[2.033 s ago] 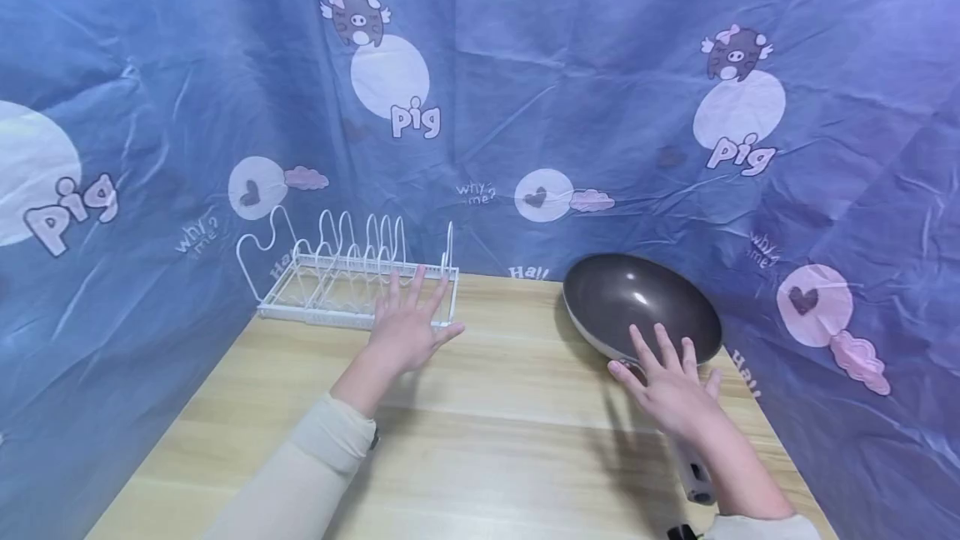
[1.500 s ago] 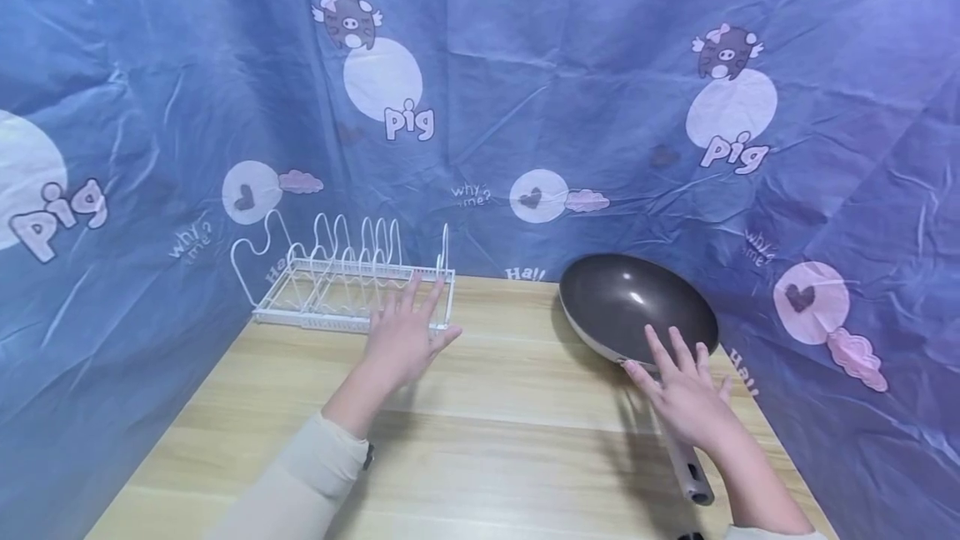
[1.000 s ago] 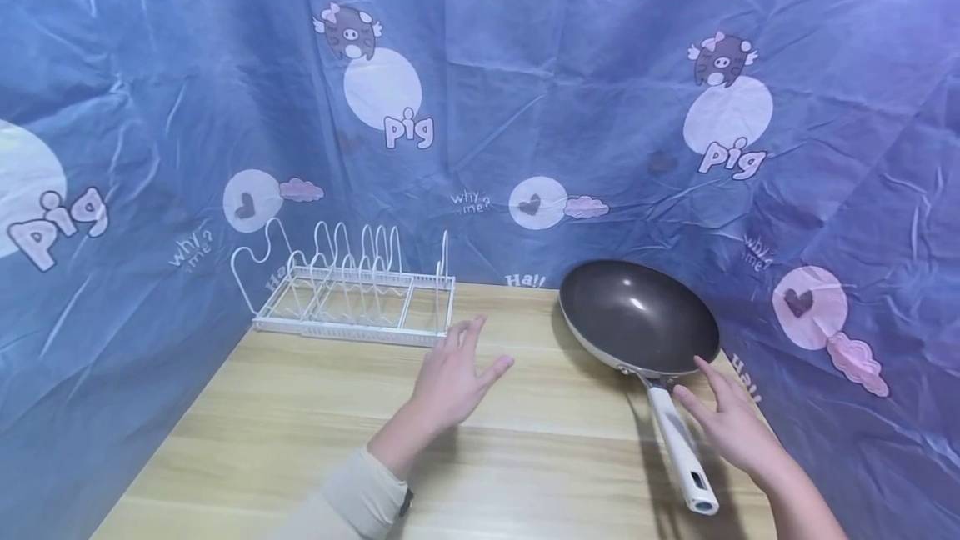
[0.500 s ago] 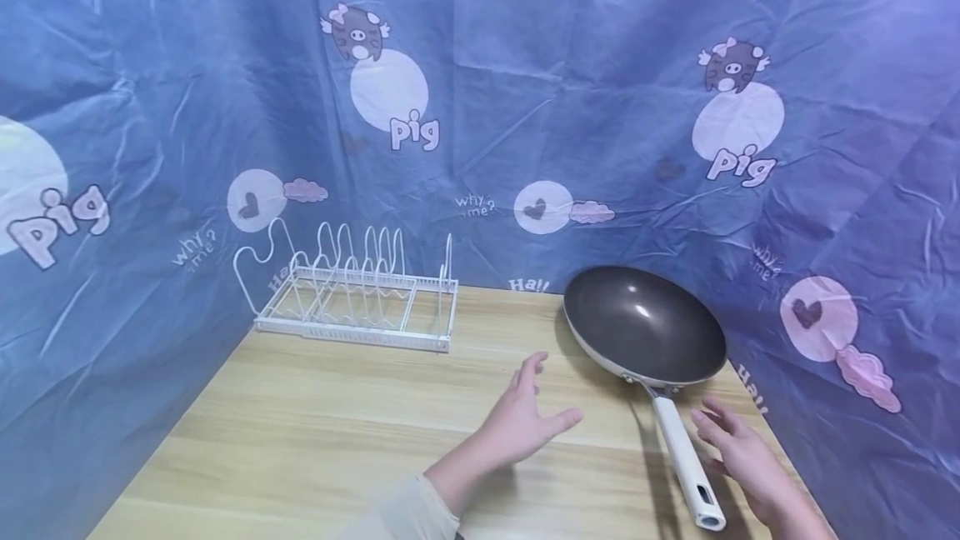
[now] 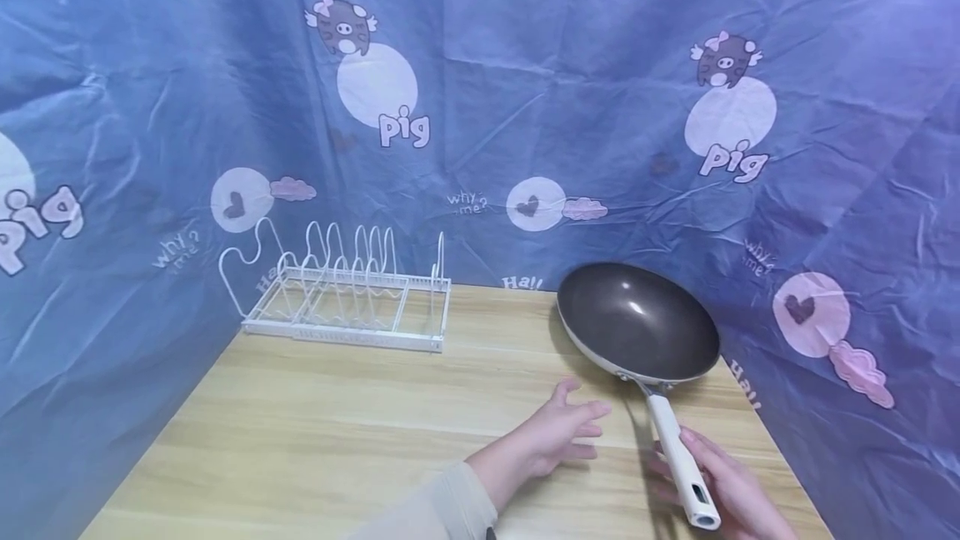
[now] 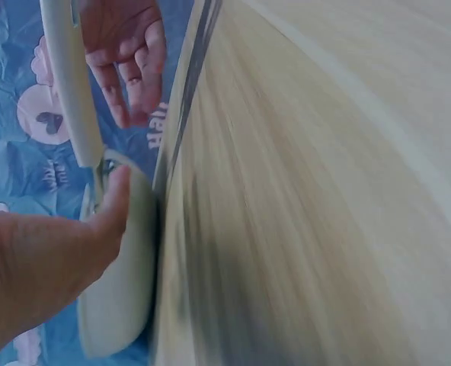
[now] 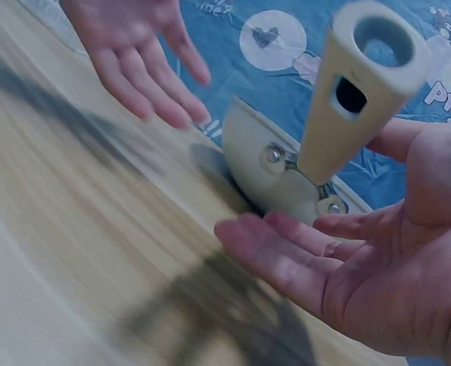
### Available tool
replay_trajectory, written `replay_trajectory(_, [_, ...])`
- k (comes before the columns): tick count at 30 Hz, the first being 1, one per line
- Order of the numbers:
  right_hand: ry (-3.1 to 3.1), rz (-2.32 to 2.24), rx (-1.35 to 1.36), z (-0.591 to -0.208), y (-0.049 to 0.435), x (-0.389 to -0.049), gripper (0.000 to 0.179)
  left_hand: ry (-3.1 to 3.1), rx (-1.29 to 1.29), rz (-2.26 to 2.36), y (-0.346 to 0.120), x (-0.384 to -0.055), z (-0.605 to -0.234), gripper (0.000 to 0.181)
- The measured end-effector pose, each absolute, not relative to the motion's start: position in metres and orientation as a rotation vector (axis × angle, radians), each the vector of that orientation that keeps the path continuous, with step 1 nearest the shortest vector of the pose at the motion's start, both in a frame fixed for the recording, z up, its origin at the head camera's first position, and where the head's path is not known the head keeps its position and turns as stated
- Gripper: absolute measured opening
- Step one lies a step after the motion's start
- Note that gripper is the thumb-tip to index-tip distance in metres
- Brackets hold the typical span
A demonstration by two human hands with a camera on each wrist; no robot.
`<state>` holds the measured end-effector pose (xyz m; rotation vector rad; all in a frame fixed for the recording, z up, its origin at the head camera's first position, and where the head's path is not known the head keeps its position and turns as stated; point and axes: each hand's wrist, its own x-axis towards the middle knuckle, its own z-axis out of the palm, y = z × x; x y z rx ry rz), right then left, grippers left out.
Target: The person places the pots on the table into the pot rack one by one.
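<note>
A frying pan with a dark inside sits at the back right of the wooden table, its white handle pointing toward me. On the handle's right is my right hand; in the right wrist view the fingers stretch out beneath the handle, and the thumb lies on its far side. They do not close around it. My left hand hovers left of the handle, apart from it, fingers spread and holding nothing. The left wrist view shows its thumb in front of the pan.
A white wire dish rack with upright loops stands at the back left of the table. Blue curtain printed with pigs closes off the back and both sides.
From above the rack, my left hand has moved right and nearer, toward the handle. My right hand has drawn back from over the pan and lowered beside the handle. Pan and rack stayed put.
</note>
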<state>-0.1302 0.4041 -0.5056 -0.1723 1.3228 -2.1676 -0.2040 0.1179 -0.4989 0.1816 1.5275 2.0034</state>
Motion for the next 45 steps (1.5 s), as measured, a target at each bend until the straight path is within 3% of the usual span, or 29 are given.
replay_trajectory(4, [1.159,-2.215,-0.269,-0.506,0.399,-0.126,0.061,1.392,0.103,2.061,0.138,-0.211,-0.502,0.088])
replay_trajectory(16, [1.255,-2.187,-0.251,-0.496,0.394,-0.112,0.053,1.21,0.051,2.079,0.185,-0.235,-0.518,0.078])
replay_trajectory(23, [1.337,-2.249,-0.197,-0.497,0.389,-0.105,0.051,1.191,0.236,2.01,0.203,-0.234,-0.52,0.037])
replay_trajectory(26, [1.355,-2.263,-0.184,-0.497,0.387,-0.103,0.051,1.198,0.279,1.999,0.208,-0.231,-0.522,0.028])
replay_trajectory(45, [0.815,-2.32,-0.422,-0.499,0.373,-0.106,0.057,1.137,0.281,2.07,0.213,-0.226,-0.522,0.041])
